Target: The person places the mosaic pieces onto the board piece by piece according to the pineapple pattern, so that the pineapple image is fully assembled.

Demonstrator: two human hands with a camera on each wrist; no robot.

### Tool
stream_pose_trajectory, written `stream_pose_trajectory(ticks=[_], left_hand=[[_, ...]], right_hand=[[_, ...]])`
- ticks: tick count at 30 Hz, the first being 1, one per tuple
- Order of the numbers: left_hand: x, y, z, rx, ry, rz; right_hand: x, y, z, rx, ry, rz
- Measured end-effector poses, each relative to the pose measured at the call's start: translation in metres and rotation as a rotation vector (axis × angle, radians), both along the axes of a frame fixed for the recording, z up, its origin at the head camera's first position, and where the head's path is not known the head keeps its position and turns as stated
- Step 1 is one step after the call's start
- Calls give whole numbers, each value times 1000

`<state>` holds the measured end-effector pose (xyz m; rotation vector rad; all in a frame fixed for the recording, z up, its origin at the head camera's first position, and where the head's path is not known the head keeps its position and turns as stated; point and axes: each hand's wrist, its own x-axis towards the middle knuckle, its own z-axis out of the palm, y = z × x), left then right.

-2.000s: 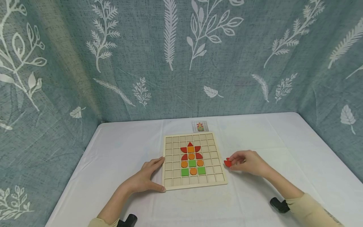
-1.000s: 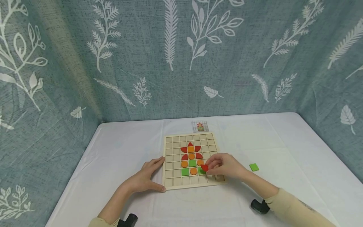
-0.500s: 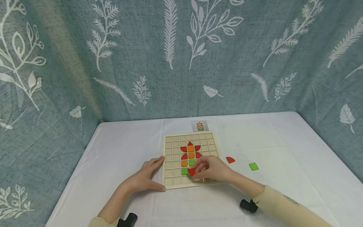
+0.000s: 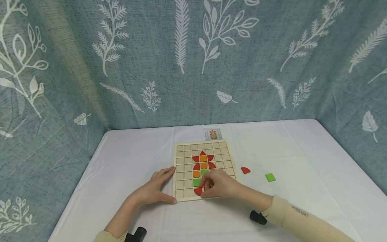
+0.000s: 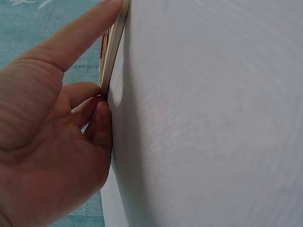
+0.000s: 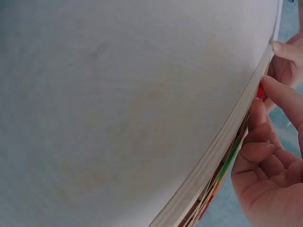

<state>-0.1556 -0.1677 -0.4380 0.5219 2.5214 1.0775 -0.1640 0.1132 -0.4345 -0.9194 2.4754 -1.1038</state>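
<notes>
A square wooden grid board (image 4: 184, 148) lies on the table, with red, orange and green tiles set in its cells. My right hand (image 4: 219, 183) is over the lower part of the board, hiding several cells. Between its thumb and fingertips it pinches a red quarter-circle tile (image 4: 198, 191) at a cell of the bottom row; in the right wrist view the red tile (image 6: 260, 91) shows between the fingertips. My left hand (image 4: 154, 190) touches the board's left edge, thumb at the near corner and fingers farther up. In the left wrist view its thumb lies against the board edge (image 5: 113, 56).
Right of the board lie another red quarter-circle tile (image 4: 246, 170) and a green square tile (image 4: 270, 177). A small pattern card (image 4: 213, 134) sits behind the board. The white-covered table (image 4: 136, 151) meets a blue-green leaf-print curtain (image 4: 169, 97) at the back.
My right hand picked up one red quarter-circle tile from the right, carried it left over the board and lowered it to the bottom row. The left hand stayed at the edge.
</notes>
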Motion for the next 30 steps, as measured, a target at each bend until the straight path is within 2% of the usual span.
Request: stream_pose_trajectory(ticks=[21, 30], left_hand=[[0, 0, 2, -6, -13, 6], [0, 0, 1, -3, -13, 4]], right_hand=[[1, -2, -1, -11, -17, 13], [-5, 16, 1, 9, -43, -83]])
